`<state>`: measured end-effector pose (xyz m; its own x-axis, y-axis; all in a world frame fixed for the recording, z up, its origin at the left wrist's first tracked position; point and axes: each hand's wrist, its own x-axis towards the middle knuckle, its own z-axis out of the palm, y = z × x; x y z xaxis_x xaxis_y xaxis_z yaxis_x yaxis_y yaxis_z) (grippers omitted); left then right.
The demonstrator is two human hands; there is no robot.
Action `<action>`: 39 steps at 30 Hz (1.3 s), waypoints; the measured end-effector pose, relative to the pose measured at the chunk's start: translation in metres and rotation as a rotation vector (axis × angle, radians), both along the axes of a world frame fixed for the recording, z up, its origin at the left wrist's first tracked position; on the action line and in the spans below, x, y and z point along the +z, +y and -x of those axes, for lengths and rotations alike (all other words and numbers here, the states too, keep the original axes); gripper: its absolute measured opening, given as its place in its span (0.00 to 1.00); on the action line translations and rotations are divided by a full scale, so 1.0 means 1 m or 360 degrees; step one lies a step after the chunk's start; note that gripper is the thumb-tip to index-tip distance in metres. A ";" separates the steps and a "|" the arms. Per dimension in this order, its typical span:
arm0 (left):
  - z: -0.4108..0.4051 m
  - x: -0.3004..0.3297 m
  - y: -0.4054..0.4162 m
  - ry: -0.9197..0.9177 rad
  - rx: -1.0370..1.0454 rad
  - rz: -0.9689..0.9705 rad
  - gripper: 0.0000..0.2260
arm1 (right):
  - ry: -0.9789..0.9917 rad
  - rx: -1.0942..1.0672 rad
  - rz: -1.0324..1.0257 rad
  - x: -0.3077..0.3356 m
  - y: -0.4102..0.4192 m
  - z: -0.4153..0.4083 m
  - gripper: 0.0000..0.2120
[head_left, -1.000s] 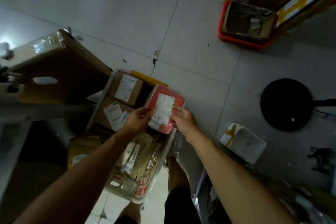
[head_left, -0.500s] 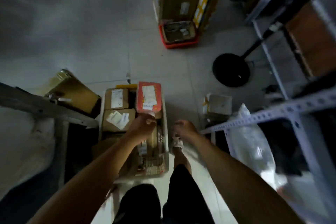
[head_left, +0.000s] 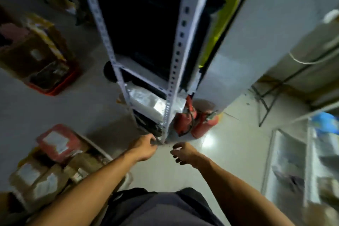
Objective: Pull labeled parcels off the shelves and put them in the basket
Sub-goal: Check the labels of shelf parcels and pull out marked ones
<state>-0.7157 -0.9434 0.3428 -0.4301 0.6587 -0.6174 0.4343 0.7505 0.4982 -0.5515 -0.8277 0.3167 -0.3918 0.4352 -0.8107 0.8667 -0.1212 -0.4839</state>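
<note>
The basket [head_left: 100, 149] stands on the floor at the lower left, filled with several parcels. A red parcel with a white label [head_left: 57, 142] lies on top at its far end, and brown labeled boxes [head_left: 42, 181] sit nearer me. A grey metal shelf rack [head_left: 173, 57] rises straight ahead; a clear plastic-wrapped parcel [head_left: 146, 102] lies on a low shelf. My left hand [head_left: 145, 147] and my right hand [head_left: 183, 153] hang empty with loose fingers, just in front of the rack's foot. The picture is blurred by motion.
Two red fire extinguishers [head_left: 194, 120] stand right of the rack. A red crate [head_left: 55, 80] with cardboard boxes sits at the left. A second white shelf unit [head_left: 297, 167] with wrapped goods is at the right. A grey panel [head_left: 256, 33] rises behind the extinguishers.
The red parcel went from both hands into the basket and was let go. The view swung right from the basket to the shelf rack, and both empty hands moved toward it.
</note>
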 end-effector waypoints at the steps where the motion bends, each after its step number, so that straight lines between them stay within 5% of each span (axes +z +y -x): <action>1: -0.021 0.001 0.022 -0.0011 -0.0125 -0.0008 0.11 | 0.0010 -0.0094 0.0004 0.004 0.011 -0.026 0.19; 11: -0.252 0.044 0.232 -0.0077 -0.1266 -0.0185 0.13 | 0.0204 -0.1240 -0.0218 0.065 0.101 -0.272 0.17; 19: -0.401 0.121 0.349 -0.0154 -0.1862 -0.0591 0.10 | 0.0368 -0.2016 -0.0544 0.133 0.145 -0.395 0.09; 31: -0.574 0.273 0.476 -0.0882 -0.2266 -0.1129 0.06 | 0.0475 -0.2748 -0.1692 0.287 0.221 -0.500 0.07; 39: -0.673 0.350 0.502 -0.1231 -0.2350 -0.1338 0.13 | 0.0343 -0.2828 -0.2162 0.347 0.233 -0.571 0.05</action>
<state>-0.0427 -0.4414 0.6932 0.8811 0.3875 0.2712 -0.0526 -0.4895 0.8704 0.0199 -0.5949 0.6632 0.8912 0.4212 0.1685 0.2264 -0.0910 -0.9698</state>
